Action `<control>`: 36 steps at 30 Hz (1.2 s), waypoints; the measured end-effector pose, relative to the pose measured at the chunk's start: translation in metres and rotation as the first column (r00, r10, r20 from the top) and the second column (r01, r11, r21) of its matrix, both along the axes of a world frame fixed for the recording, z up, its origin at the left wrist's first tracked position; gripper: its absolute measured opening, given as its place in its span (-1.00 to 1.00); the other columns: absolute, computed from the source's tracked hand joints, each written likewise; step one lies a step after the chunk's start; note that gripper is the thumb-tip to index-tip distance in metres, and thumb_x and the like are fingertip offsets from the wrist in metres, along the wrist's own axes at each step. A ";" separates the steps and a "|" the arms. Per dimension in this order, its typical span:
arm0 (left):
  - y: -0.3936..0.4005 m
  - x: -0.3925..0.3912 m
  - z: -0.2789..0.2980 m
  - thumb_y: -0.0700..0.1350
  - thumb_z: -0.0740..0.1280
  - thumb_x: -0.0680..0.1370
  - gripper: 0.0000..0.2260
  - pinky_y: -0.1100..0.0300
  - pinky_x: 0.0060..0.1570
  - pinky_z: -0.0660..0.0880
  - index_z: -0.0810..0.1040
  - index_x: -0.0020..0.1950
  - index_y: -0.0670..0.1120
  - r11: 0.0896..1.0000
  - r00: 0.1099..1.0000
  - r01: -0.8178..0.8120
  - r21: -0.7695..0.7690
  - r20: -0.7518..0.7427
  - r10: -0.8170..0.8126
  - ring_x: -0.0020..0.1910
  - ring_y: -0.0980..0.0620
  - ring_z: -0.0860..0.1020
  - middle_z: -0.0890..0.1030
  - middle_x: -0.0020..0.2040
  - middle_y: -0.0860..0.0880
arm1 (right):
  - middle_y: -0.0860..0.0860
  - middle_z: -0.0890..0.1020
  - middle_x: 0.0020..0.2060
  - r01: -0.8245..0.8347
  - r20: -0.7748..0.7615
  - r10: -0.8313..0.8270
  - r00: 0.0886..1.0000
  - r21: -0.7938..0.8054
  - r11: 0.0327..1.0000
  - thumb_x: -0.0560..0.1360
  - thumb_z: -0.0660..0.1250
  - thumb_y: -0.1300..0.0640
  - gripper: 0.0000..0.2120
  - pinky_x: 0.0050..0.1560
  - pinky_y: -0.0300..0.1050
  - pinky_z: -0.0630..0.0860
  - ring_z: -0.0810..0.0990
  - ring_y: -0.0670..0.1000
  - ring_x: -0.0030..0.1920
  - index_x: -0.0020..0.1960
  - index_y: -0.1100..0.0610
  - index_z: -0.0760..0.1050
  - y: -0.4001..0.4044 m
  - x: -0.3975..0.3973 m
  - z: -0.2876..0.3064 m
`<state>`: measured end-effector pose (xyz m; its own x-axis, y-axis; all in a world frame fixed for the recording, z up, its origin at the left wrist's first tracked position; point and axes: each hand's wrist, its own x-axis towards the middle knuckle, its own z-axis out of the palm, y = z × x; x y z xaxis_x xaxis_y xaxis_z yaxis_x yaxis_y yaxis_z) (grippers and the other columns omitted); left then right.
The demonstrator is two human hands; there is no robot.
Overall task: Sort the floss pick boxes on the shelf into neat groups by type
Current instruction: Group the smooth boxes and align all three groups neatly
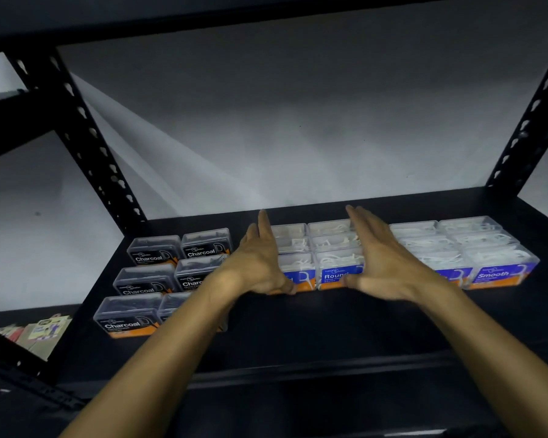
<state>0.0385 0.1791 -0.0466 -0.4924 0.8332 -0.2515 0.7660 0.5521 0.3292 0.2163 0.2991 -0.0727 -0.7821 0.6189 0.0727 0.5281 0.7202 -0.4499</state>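
Both hands, the left hand (260, 263) and right hand (383, 263), flat and spread wide, flank the Round boxes (339, 257) (holding nothing), so an uneven squeeze could push these light boxes out of line.

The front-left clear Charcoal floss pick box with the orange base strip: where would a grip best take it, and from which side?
Pinch the clear Charcoal box across its two short side walls, coming from above and in front. Its left wall is free, though a neighbouring box sits tight against its right.

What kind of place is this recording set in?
Probably a stockroom or storage area: a black metal rack with slotted uprights, a bare wall behind, and retail floss boxes grouped on its shelf.
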 end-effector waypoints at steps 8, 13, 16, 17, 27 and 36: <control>0.014 -0.010 0.000 0.00 0.58 0.34 0.23 0.09 0.40 0.22 -0.42 0.51 -0.14 0.997 0.991 -0.009 -0.076 0.132 0.019 0.52 -0.11 0.16 -0.05 0.60 -0.11 | -0.07 -0.19 0.54 0.097 0.137 -0.057 0.989 -0.302 0.948 0.34 0.37 0.24 0.08 0.19 -0.24 0.38 0.06 -0.05 0.52 0.51 -0.07 -0.37 0.007 -0.015 0.016; 0.015 -0.011 -0.008 -0.08 0.58 0.34 0.22 0.09 0.42 0.20 -0.43 0.51 -0.12 0.998 0.972 -0.062 -0.025 0.224 0.067 0.53 -0.10 0.12 -0.12 0.60 -0.10 | -0.09 -0.14 0.55 0.143 0.137 -0.099 0.986 -0.368 0.919 0.35 0.40 0.24 0.08 0.04 -0.24 0.44 0.15 -0.02 0.49 0.52 -0.06 -0.34 0.004 -0.015 0.017; 0.013 -0.010 -0.012 -0.12 0.57 0.35 0.21 0.10 0.41 0.20 -0.42 0.51 -0.11 0.997 0.964 -0.083 0.007 0.253 0.079 0.53 -0.10 0.11 -0.15 0.60 -0.10 | -0.09 -0.12 0.55 0.155 0.119 -0.117 0.986 -0.388 0.909 0.36 0.40 0.23 0.05 0.10 -0.26 0.29 0.05 -0.02 0.51 0.54 0.01 -0.31 0.005 -0.017 0.014; 0.013 -0.010 -0.013 -0.13 0.57 0.35 0.20 0.11 0.39 0.21 -0.42 0.52 -0.11 0.996 0.963 -0.087 0.017 0.256 0.080 0.53 -0.10 0.11 -0.15 0.60 -0.10 | -0.09 -0.12 0.55 0.160 0.115 -0.124 0.986 -0.389 0.907 0.37 0.40 0.23 0.04 0.11 -0.26 0.27 0.05 -0.02 0.51 0.54 0.03 -0.29 0.006 -0.018 0.013; 0.011 -0.008 -0.018 -0.15 0.55 0.36 0.17 0.17 0.33 0.25 -0.39 0.54 -0.09 0.993 0.959 -0.099 0.066 0.273 0.078 0.51 -0.10 0.16 -0.10 0.59 -0.10 | -0.11 -0.13 0.54 0.173 0.100 -0.146 0.984 -0.379 0.909 0.37 0.39 0.23 -0.02 0.06 -0.26 0.31 0.13 -0.02 0.48 0.55 0.13 -0.20 0.006 -0.020 0.008; 0.007 -0.006 -0.017 -0.15 0.56 0.36 0.17 0.14 0.37 0.24 -0.38 0.54 -0.08 0.993 0.953 -0.093 0.071 0.297 0.068 0.51 -0.09 0.15 -0.12 0.60 -0.08 | -0.12 -0.12 0.54 0.173 0.104 -0.144 0.984 -0.380 0.909 0.37 0.42 0.21 -0.01 0.14 -0.25 0.28 0.15 -0.02 0.47 0.55 0.12 -0.18 0.005 -0.019 0.006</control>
